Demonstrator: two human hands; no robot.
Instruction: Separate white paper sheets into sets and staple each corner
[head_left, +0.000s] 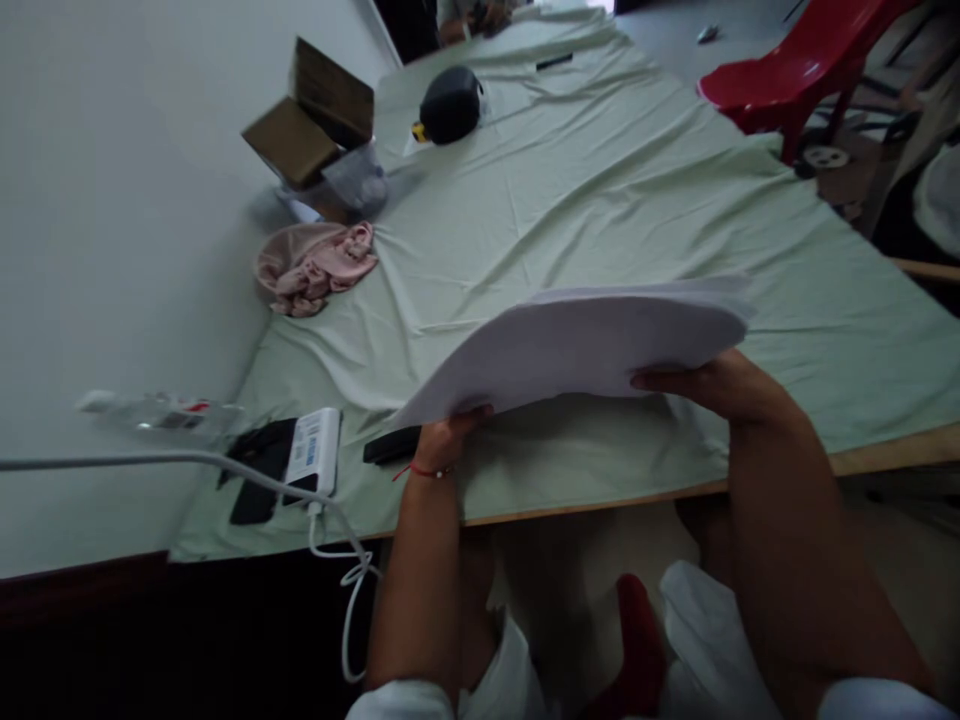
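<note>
A stack of white paper sheets [570,350] is held above the near part of the table, bowed upward in the middle. My left hand [448,435] grips its near left edge, the thumb on top and the other fingers hidden beneath. At the near right edge my right hand [705,383] is closed on the same sheets, its thumb also on top. A black object [391,446], long and narrow, lies on the cloth just left of my left hand; its kind is unclear.
A pale green cloth [480,230] covers the table. Along the left are a white power strip [313,455] with a cable, a clear plastic bottle [169,415], pink fabric [322,265] and an open cardboard box [315,120]. Farther back lies a black case [451,105]. A red chair [795,75] stands right.
</note>
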